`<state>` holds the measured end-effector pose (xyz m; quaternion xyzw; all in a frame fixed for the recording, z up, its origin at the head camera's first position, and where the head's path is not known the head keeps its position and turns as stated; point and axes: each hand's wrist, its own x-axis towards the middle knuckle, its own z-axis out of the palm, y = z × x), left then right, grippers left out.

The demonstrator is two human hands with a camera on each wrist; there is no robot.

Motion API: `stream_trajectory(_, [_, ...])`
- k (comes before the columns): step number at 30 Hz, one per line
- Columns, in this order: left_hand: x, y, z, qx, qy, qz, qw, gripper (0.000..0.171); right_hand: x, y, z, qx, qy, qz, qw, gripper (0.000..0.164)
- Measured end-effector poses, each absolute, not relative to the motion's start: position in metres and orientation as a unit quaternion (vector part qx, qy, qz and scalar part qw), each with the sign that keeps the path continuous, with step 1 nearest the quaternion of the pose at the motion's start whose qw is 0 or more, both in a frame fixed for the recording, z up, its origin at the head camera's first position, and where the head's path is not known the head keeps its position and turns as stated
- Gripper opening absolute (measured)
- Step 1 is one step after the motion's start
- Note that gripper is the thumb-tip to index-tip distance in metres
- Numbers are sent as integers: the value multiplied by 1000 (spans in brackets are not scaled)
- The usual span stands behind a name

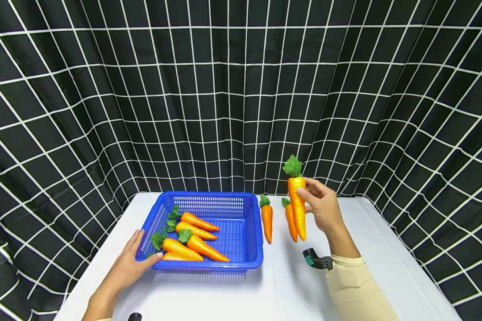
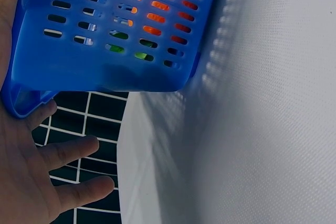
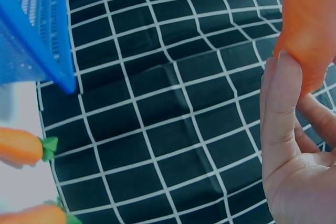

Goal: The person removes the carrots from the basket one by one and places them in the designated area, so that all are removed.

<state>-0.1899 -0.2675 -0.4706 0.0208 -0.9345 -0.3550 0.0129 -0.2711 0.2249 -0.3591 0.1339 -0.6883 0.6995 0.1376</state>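
Note:
My right hand (image 1: 321,206) pinches an orange carrot (image 1: 297,209) between thumb and fingers, off the table, leafy top up and tip down. In the right wrist view, the thumb (image 3: 283,93) presses on that carrot (image 3: 310,30). My left hand (image 1: 126,265) rests at the near left corner of a blue plastic basket (image 1: 209,266); its thumb lies over the rim. In the left wrist view, its other fingers (image 2: 73,153) are straight and spread beside the basket (image 2: 79,72). Several carrots (image 1: 206,248) lie in the basket, leaves toward the left.
Two more carrots lie on the white table (image 1: 281,285) right of the basket: one close to its wall (image 1: 267,220), another (image 1: 291,221) partly hidden behind the held carrot. A black curtain with a white grid (image 1: 241,98) surrounds the table's back and sides.

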Motion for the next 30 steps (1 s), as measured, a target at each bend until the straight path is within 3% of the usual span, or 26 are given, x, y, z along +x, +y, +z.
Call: stream_trajectory(30, [-191, -267, -471, 18, -934, -357, 21, 105, -316, 277, -390, 10, -737, 667, 113, 66])
